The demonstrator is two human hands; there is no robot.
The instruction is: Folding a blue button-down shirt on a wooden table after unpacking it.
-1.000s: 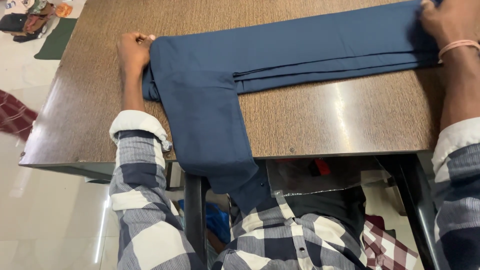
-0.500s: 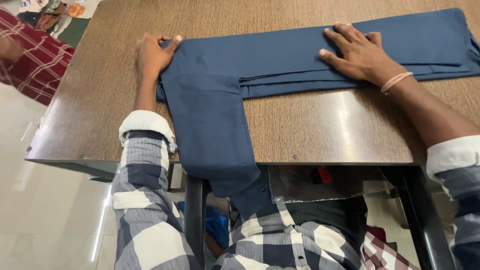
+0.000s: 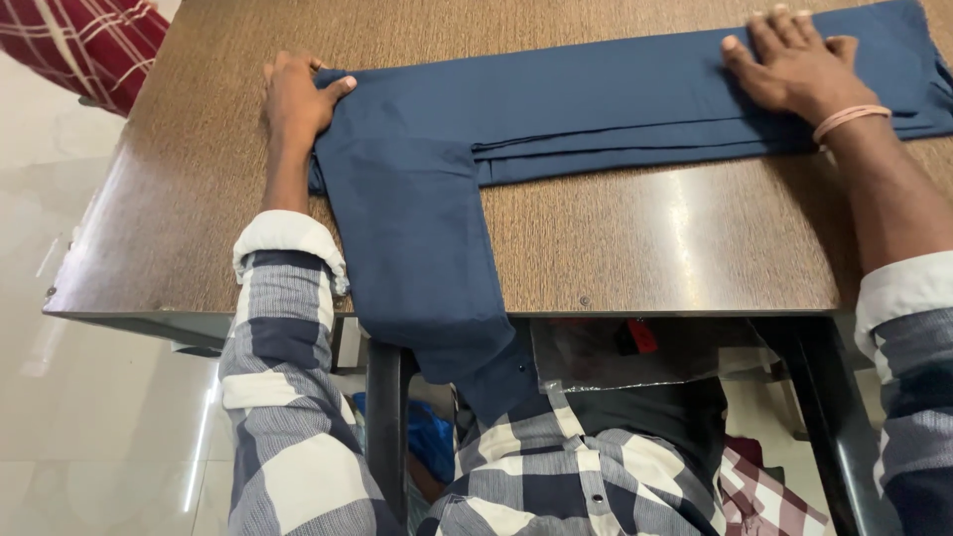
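Note:
Dark blue trousers [image 3: 596, 109] lie folded lengthwise across a brown wooden table [image 3: 615, 248]. One end bends toward me and hangs over the table's near edge. My left hand [image 3: 296, 97] presses flat on the left corner of the cloth, thumb on the fabric. My right hand [image 3: 794, 65] lies flat with spread fingers on the cloth toward the right end; a pale band circles its wrist. Both arms wear a checked blue and white shirt with rolled cuffs.
A red checked cloth [image 3: 94, 40] lies beyond the table's far left corner. A pale tiled floor [image 3: 89, 427] stretches to the left. Under the table are dark metal legs [image 3: 387, 417], a blue object [image 3: 427, 437] and a red item [image 3: 640, 335].
My right hand slid along the trousers, first leftward then back toward the right end. The view moved closer and shifted; my left hand stayed on the left corner.

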